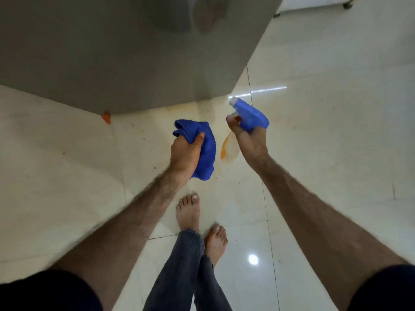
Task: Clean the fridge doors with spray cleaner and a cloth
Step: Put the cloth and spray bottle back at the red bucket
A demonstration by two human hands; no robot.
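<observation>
The grey fridge door [125, 59] fills the upper left of the head view, its lower edge just above the floor. My left hand [185, 153] grips a bunched blue cloth [205, 151] in front of the door's lower edge. My right hand [249, 140] holds a spray bottle by its blue trigger head [251, 116], the white nozzle pointing at the fridge's lower right corner. The bottle's clear body with orange liquid [224, 148] hangs below the hand, mostly hidden.
Glossy cream floor tiles [325, 142] spread to the right and left. My bare feet [202, 221] and dark jeans stand below the hands. An orange wedge [106, 117] sits under the fridge's lower left. A furniture leg [347, 5] shows at the top right.
</observation>
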